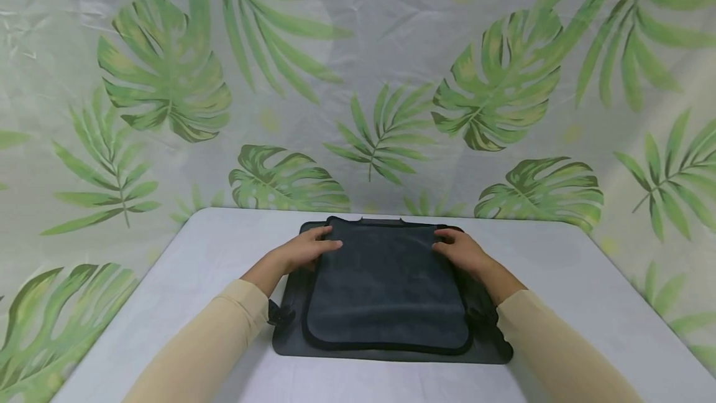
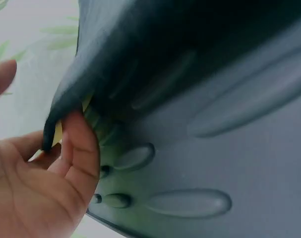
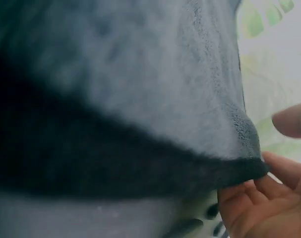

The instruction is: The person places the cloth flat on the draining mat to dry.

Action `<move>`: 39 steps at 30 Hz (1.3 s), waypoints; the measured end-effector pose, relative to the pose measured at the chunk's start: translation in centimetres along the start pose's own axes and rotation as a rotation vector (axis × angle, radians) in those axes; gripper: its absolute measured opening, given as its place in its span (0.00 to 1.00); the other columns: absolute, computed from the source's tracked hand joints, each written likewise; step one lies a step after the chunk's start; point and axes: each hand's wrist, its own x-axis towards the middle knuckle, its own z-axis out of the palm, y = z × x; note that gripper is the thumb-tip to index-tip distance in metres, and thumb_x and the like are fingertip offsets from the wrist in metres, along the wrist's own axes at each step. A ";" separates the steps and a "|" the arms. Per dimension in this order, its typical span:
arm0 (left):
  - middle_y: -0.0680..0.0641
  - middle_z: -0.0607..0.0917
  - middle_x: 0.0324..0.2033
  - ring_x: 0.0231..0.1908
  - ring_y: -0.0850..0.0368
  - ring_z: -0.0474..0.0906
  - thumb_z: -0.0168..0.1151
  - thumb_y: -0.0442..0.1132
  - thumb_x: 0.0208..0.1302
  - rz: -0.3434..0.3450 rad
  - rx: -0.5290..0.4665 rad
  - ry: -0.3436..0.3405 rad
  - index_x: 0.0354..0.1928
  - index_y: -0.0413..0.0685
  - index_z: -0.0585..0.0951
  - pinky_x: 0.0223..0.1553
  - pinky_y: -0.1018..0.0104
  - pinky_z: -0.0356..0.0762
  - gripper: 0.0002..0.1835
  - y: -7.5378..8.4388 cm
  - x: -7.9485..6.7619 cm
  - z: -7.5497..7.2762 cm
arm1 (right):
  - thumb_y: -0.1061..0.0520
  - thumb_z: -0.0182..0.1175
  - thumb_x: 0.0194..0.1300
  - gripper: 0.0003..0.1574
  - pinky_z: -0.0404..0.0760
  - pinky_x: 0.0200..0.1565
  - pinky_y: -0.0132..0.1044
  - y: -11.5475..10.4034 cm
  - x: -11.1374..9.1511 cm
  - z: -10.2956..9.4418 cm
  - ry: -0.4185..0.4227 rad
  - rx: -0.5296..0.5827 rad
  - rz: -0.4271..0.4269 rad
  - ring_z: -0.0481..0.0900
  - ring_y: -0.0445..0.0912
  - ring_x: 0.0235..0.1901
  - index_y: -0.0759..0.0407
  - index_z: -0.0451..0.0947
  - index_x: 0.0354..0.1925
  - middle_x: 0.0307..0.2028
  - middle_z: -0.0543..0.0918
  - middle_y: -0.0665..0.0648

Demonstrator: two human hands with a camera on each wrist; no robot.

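Observation:
A dark grey, soft cloth pad with black edging (image 1: 386, 291) lies over a larger dark panel (image 1: 369, 356). Its underside neighbour shows raised oval ridges (image 2: 190, 202) in the left wrist view. My left hand (image 1: 307, 247) is at the pad's far left corner, fingers curled round the cloth edge and thumb held apart. At the far right corner, my right hand (image 1: 461, 250) has the edge caught between its fingers. In the right wrist view the thumb (image 3: 291, 121) stands off the cloth. Dark bunched pieces (image 1: 281, 314) sit beside the panel's left side.
Pad and panel rest on a white table (image 1: 559, 260), near its middle. A leaf-patterned curtain (image 1: 380, 48) hangs behind the table and down past both sides.

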 end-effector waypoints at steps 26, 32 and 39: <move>0.43 0.86 0.24 0.19 0.60 0.83 0.67 0.32 0.66 -0.130 -0.025 -0.353 0.81 0.65 0.54 0.22 0.67 0.84 0.48 -1.9 -9.3 1.6 | 0.59 0.64 0.71 0.53 0.89 0.38 0.48 0.6 -11.6 -1.2 -0.381 0.246 0.024 0.83 0.49 0.26 0.57 0.44 0.81 0.31 0.72 0.56; 0.43 0.87 0.23 0.17 0.59 0.82 0.67 0.33 0.67 -0.150 0.094 -0.355 0.80 0.68 0.56 0.19 0.67 0.83 0.46 -1.3 -10.0 1.7 | 0.56 0.68 0.68 0.56 0.88 0.35 0.44 1.1 -12.0 -0.9 -0.384 0.124 -0.017 0.84 0.54 0.28 0.59 0.45 0.81 0.29 0.75 0.57; 0.42 0.88 0.28 0.22 0.52 0.85 0.69 0.40 0.67 -0.082 0.478 -0.221 0.76 0.62 0.66 0.24 0.59 0.85 0.38 0.4 -10.5 2.8 | 0.53 0.72 0.63 0.48 0.76 0.27 0.37 0.2 -12.5 -0.5 -0.218 -0.277 -0.100 0.75 0.45 0.25 0.58 0.62 0.75 0.29 0.78 0.53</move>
